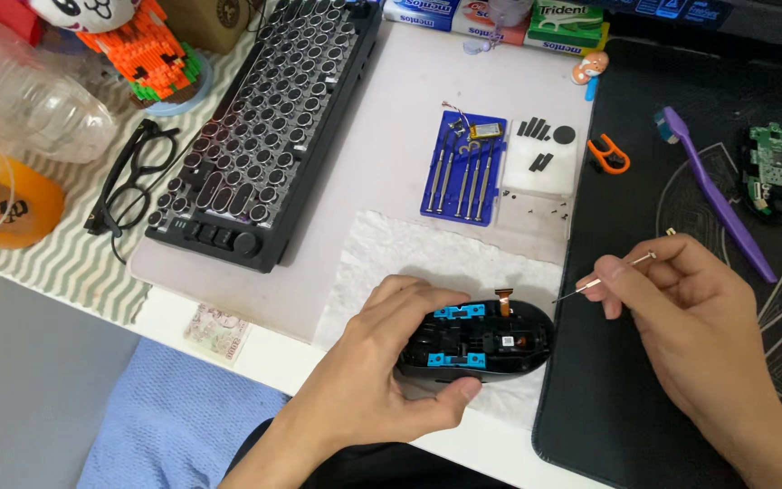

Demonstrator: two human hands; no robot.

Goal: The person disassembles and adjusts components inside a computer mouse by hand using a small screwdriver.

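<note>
My left hand (pixel 382 362) grips an opened black computer mouse shell (pixel 491 342) with blue plastic parts and an orange ribbon cable inside, resting on a white paper towel (pixel 382 249). My right hand (pixel 681 317) pinches a thin metal screwdriver (pixel 604 280) just right of the shell, its tip pointing toward the mouse. The two hands are a few centimetres apart.
A blue tray of small screwdrivers (pixel 463 167) and a white pad with black parts (pixel 540 158) lie behind the towel. A black keyboard (pixel 264 127) and glasses (pixel 128 181) sit left. On the black mat (pixel 608 398) lie a purple toothbrush (pixel 717 195), an orange tool (pixel 606 154) and a green circuit board (pixel 776 167).
</note>
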